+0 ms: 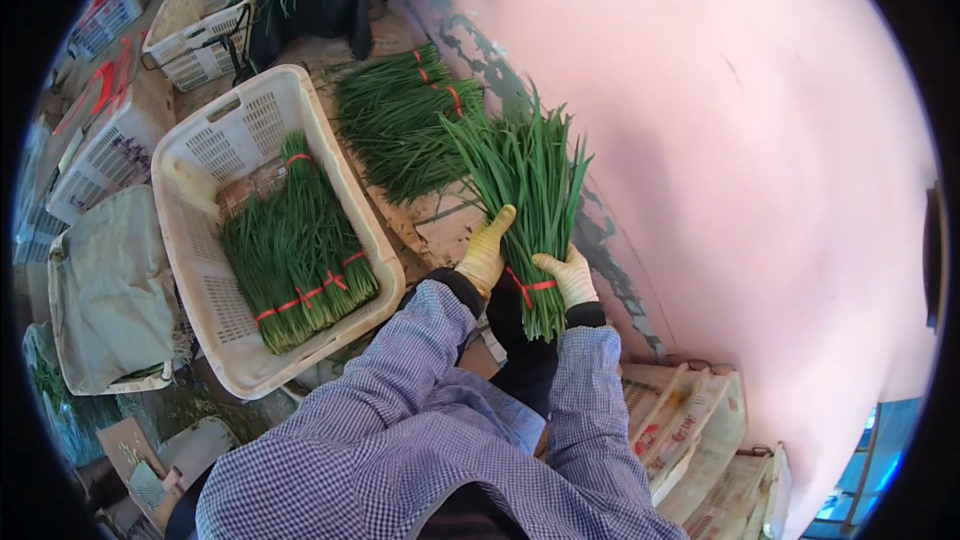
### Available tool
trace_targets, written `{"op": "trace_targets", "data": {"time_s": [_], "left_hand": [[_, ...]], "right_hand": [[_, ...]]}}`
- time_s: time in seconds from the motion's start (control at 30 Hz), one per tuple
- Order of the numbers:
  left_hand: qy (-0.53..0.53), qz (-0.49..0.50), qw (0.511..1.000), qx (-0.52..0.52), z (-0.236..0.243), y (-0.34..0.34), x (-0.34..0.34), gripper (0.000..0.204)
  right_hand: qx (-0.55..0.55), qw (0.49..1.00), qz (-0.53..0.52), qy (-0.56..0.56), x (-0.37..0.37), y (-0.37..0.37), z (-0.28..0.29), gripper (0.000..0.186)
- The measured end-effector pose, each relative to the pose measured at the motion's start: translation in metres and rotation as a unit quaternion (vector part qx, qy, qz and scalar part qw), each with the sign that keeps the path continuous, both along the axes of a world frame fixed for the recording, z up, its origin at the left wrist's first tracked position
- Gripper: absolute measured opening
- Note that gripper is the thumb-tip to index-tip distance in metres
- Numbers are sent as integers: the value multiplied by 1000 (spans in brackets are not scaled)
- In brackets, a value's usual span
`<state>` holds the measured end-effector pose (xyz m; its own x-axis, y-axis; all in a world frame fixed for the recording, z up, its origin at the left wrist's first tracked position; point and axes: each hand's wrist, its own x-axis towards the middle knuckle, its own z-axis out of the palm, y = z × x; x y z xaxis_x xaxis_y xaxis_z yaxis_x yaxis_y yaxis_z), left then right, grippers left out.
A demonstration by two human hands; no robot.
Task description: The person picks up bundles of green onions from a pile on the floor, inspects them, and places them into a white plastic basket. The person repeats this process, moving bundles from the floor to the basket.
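A bunch of long green garlic chives (530,180), tied low with a red band (531,286), stands upright between my two gloved hands. My left hand (486,252) grips it from the left, thumb pointing up along the leaves. From the right, my right hand (570,276) closes round it just above the band. To the left sits a white plastic crate (196,190) with several red-banded chive bundles (295,250) inside. More tied bundles (400,120) lie beyond my hands on a board beside the wall.
A pink wall (740,140) with peeling paint at its base rises on the right. Stacked crates (690,410) stand at lower right. Further left are a cloth-covered crate (115,280) and other crates (200,40). Another person's dark-clothed legs (310,25) show at the top.
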<state>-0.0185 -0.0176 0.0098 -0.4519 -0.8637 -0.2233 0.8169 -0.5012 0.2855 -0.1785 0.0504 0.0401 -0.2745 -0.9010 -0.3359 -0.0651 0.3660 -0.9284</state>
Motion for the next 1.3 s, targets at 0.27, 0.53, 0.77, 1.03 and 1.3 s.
{"op": "trace_targets", "data": {"time_s": [0.27,0.53,0.77,1.03,1.3], "left_hand": [[-121,-89,988,-22,10,7,-1,53],[-139,4,987,81,-14,-6,-9,36],[-194,9,981,27,-11,-2,-6,34],[-124,-4,991,48,-8,1,-2,34],[-97,-21,994,46,-3,4,-1,36]], "right_hand": [[9,947,24,321,19,5,29,82],[50,924,89,368,38,0,25,96],[-64,965,-6,253,34,-28,18,82],[-32,992,-104,62,15,-44,11,53],[-59,993,-97,17,13,-41,13,50]]}}
